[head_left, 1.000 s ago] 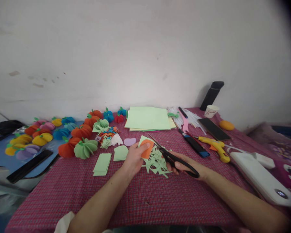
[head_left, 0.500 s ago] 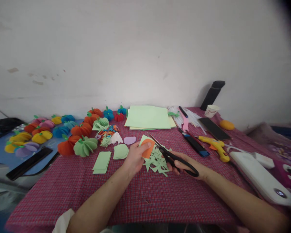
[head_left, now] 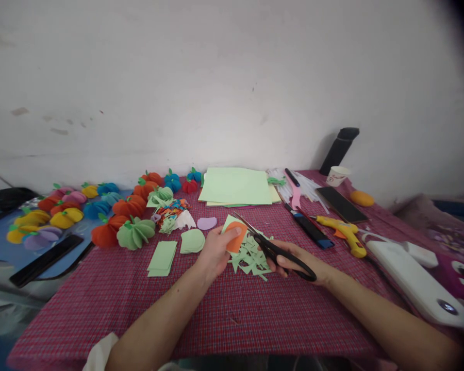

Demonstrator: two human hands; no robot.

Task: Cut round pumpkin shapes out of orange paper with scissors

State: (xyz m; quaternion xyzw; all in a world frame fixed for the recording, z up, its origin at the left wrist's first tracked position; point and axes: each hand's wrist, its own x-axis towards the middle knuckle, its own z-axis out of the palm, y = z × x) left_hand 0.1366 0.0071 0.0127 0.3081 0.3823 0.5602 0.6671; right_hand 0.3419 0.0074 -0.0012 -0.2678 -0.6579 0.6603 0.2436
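Observation:
My left hand pinches an orange rounded paper piece laid against a light green sheet, thumb on top. In my right hand is a pair of black-handled scissors, its blades pointing up and left beside the edge of the held paper. Whether the blades touch the paper I cannot tell. Under and between the hands lies a heap of light green paper scraps. To the left sit a stack of green rectangles, a stack of rounded green pieces and a purple piece.
Several paper pumpkins stand at the left. Large green sheets lie at the back. On the right are a box cutter, a yellow glue gun, a phone, a paper cup and a white power bank.
Almost nothing differs. Both hands keep their places, with the scissors and the orange and green paper held as before.

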